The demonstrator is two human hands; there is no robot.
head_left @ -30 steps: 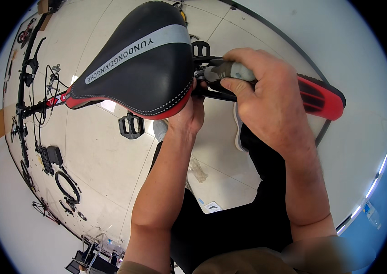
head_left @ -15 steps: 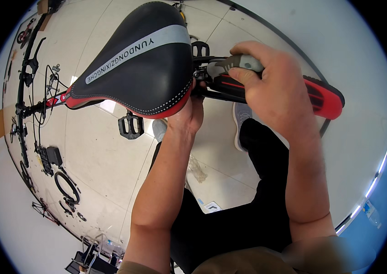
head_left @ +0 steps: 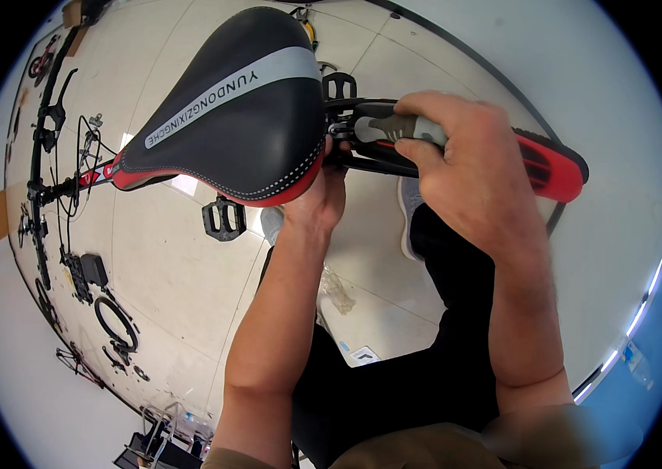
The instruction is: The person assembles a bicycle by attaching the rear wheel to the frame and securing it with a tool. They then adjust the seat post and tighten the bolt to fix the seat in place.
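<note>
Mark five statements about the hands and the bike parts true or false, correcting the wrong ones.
1. The right hand grips a grey tool. True.
2. The saddle is red all over. False: its top is mostly black with a grey band; red shows along the lower edge.
3. The left hand is partly hidden by the saddle. True.
4. The red mudguard appears left of the saddle. False: it appears to the right.
5. A black pedal appears below the saddle in the picture. True.
</note>
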